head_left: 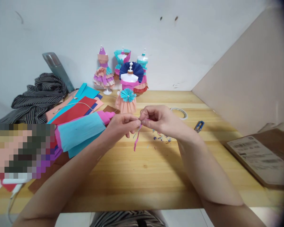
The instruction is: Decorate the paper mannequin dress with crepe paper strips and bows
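Note:
Over the middle of the table my left hand [124, 124] and my right hand [157, 118] meet, fingertips pinched together. A narrow pink strip of crepe paper [136, 141] hangs down from between them, with a thin greyish piece beside it. Both hands are closed on the strip's upper end, which the fingers mostly hide. Just behind them stands a small mannequin [129, 85] in a pink top and peach pleated skirt, with a navy fan collar and a turquoise rosette at the waist. Paper scraps [162, 136] lie below my right hand.
More dressed mannequins [104, 71] stand by the wall. Coloured paper sheets [80, 126], a striped cloth [41, 94] and a bottle [59, 69] are at left. To the right are a tape roll [185, 114], small blue snips [199, 126] and a cardboard package [257, 157].

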A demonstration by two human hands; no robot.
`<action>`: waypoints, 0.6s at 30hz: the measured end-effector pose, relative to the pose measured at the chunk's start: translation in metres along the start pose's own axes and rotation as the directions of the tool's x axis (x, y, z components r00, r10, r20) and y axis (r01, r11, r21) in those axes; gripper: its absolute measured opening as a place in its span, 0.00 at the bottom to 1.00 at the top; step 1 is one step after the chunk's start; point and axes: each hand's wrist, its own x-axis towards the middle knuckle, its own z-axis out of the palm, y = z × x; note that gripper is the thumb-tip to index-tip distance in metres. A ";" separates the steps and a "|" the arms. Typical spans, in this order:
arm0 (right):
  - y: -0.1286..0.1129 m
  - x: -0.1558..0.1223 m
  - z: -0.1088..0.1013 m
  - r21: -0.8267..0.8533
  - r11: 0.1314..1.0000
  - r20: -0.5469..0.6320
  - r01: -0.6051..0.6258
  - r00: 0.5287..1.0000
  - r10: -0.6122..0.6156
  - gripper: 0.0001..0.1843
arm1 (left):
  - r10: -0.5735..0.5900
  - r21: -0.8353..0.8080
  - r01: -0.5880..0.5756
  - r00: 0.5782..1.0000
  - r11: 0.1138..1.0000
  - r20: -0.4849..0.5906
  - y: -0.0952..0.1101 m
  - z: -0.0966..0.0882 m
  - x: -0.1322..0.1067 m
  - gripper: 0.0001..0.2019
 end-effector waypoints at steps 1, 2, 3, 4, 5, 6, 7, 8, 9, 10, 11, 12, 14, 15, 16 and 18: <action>0.000 0.000 0.000 -0.004 1.000 -0.001 0.000 1.000 0.000 0.05 | 0.011 -0.014 -0.011 1.000 1.000 0.017 -0.001 -0.001 0.000 0.13; 0.000 0.000 0.000 -0.009 1.000 -0.003 0.000 1.000 0.000 0.05 | 0.022 -0.024 -0.022 1.000 0.999 0.019 -0.001 -0.001 0.000 0.14; 0.000 0.000 0.000 -0.017 1.000 -0.009 0.002 1.000 -0.002 0.05 | 0.029 -0.039 -0.028 1.000 0.999 0.012 -0.002 -0.001 0.000 0.15; 0.000 0.000 0.001 -0.025 1.000 -0.018 0.005 1.000 -0.006 0.05 | 0.027 -0.065 -0.027 1.000 0.998 0.005 -0.003 -0.001 0.000 0.17; 0.000 0.000 0.001 -0.034 0.999 -0.030 0.011 0.999 -0.012 0.05 | 0.017 -0.101 -0.017 1.000 0.995 -0.002 -0.003 -0.001 0.000 0.20; 0.000 0.001 0.001 -0.042 0.999 -0.042 0.017 0.999 -0.019 0.05 | -0.001 -0.141 -0.001 1.000 0.990 -0.009 -0.004 0.000 0.000 0.22; 0.001 0.001 0.001 -0.046 0.999 -0.052 0.024 0.998 -0.026 0.05 | -0.020 -0.180 0.017 1.000 0.983 -0.015 -0.005 0.000 0.000 0.24; 0.002 0.001 0.001 -0.045 0.999 -0.058 0.029 0.998 -0.032 0.05 | -0.033 -0.205 0.028 0.999 0.978 -0.022 -0.005 0.000 0.000 0.26; 0.002 0.002 0.001 -0.041 0.999 -0.061 0.032 0.998 -0.035 0.05 | -0.031 -0.202 0.024 0.999 0.979 -0.030 -0.004 0.001 0.000 0.26; 0.003 0.002 0.001 -0.036 0.999 -0.061 0.032 0.998 -0.034 0.05 | -0.017 -0.168 0.010 0.999 0.986 -0.036 -0.004 0.002 -0.001 0.25; 0.003 0.002 0.002 -0.027 0.999 -0.063 0.031 0.998 -0.032 0.05 | 0.008 -0.115 -0.014 0.999 0.993 -0.048 -0.003 0.002 -0.001 0.22; 0.004 0.002 0.002 -0.015 1.000 -0.062 0.028 0.998 -0.028 0.05 | 0.037 -0.056 -0.040 0.997 0.998 -0.062 -0.002 0.003 -0.002 0.18; 0.005 0.003 0.003 0.012 1.000 -0.063 0.024 0.998 -0.024 0.05 | 0.070 0.035 -0.067 0.992 0.997 -0.105 0.000 0.005 -0.003 0.12; 0.005 0.003 0.004 0.024 0.999 -0.067 0.025 0.997 -0.023 0.06 | 0.071 0.053 -0.064 0.989 0.996 -0.133 0.001 0.006 -0.003 0.10; 0.006 0.003 0.005 0.033 0.999 -0.073 0.028 0.997 -0.026 0.07 | 0.067 0.058 -0.058 0.985 0.997 -0.158 0.002 0.006 -0.003 0.10; 0.007 0.004 0.006 0.042 0.998 -0.087 0.037 0.996 -0.034 0.08 | 0.061 0.061 -0.051 0.983 0.997 -0.174 0.002 0.006 -0.002 0.10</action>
